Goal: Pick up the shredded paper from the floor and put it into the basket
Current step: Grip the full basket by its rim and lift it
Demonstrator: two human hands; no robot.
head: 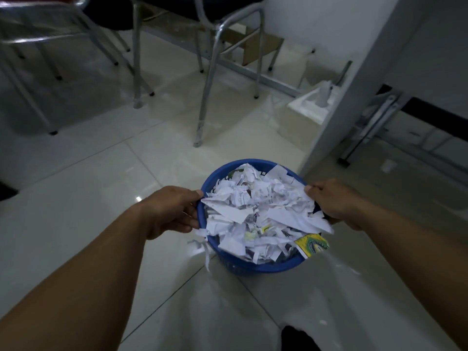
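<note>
Your left hand (172, 211) is clamped on the left rim of the blue basket (253, 268), thumb over the top edge and fingers curled round the outside. Your right hand (334, 202) grips the opposite rim the same way, closed tight on it. The basket sits over the white tiled floor (88, 198), but you can't tell from here whether its base touches the tiles. The paper (255, 214) fills the basket to above the rim, heaped in torn white pieces. A few strips (202, 245) hang over the near-left edge of the basket, and a yellow-green scrap (312, 244) juts out over the near-right edge. Metal chair legs (205, 97) stand on the floor beyond the basket.
</note>
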